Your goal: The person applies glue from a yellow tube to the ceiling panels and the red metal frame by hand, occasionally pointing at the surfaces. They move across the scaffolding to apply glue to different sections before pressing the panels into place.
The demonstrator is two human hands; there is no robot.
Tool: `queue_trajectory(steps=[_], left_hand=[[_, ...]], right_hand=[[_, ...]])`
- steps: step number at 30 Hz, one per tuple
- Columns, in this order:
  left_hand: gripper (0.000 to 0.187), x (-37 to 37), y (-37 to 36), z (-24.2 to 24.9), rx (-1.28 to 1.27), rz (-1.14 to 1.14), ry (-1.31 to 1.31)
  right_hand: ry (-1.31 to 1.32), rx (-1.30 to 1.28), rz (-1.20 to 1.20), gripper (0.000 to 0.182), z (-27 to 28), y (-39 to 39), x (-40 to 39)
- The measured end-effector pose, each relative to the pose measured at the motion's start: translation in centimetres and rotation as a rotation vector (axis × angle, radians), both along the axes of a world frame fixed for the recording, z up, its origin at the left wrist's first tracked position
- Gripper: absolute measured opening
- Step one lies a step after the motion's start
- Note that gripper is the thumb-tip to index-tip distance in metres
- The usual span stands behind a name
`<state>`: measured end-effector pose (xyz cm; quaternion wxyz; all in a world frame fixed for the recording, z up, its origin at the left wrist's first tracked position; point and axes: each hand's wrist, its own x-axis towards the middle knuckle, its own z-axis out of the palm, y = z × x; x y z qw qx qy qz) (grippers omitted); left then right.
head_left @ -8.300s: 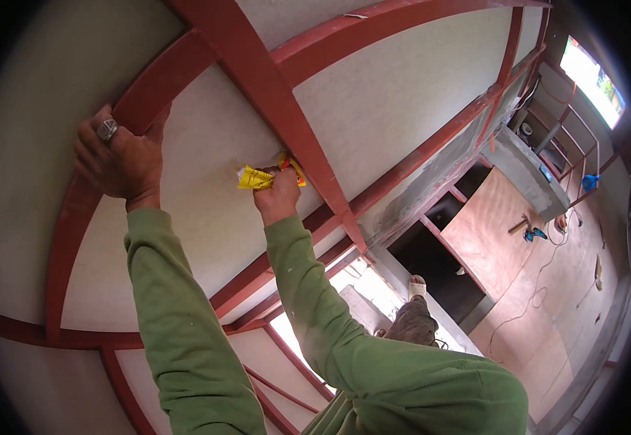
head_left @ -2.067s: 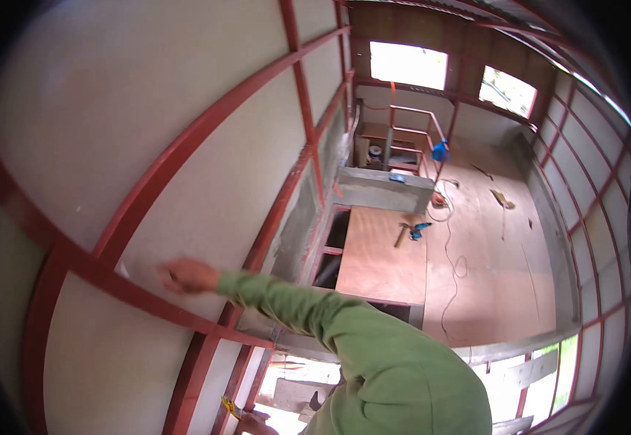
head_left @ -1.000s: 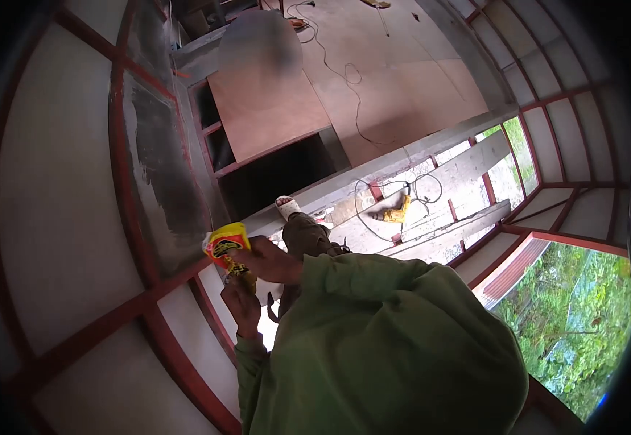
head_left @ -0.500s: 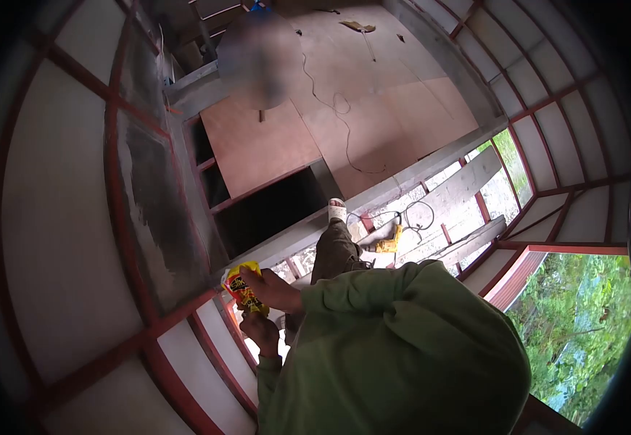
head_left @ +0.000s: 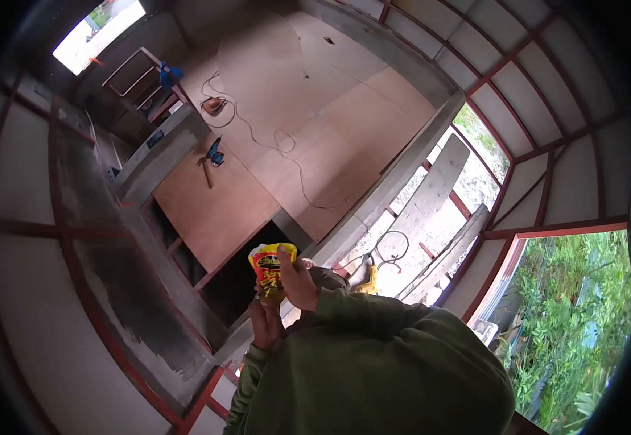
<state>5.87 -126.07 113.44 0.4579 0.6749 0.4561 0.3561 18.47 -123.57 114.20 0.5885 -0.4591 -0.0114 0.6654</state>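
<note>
R hand grips yellow/red pack, thumb on its face, pack in front of dark gap. L hand at pack's lower end; can't tell if its fingers grip. Hammer & blue tool on ply; drill shows past R sleeve.

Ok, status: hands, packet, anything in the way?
Right hand grips yellow-red packet; left hand at its lower end. Nothing seen blocking either hand. Dark floor gap beyond.
</note>
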Motion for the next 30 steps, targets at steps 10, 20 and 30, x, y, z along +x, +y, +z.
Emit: queue_trajectory(steps=[10, 20, 30], left_hand=[[0.055, 17.7, 10.4, -3.3, -0.441, -0.681, -0.069], [0.030, 34.4, 24.9, -10.8, 0.108, -1.296, -0.210], [0.037, 51.3, 41.0, -32.0, 0.087, -1.367, -0.736]], right_hand=[[-0.070, 0.112, -0.561, 0.061, -2.3, 3.3, 17.8], [-0.183, 0.145, -1.179, 0.059, -11.5, 9.3, 29.2], [-0.540, 0.045, -1.732, 0.066, -29.8, 30.8, 38.7]])
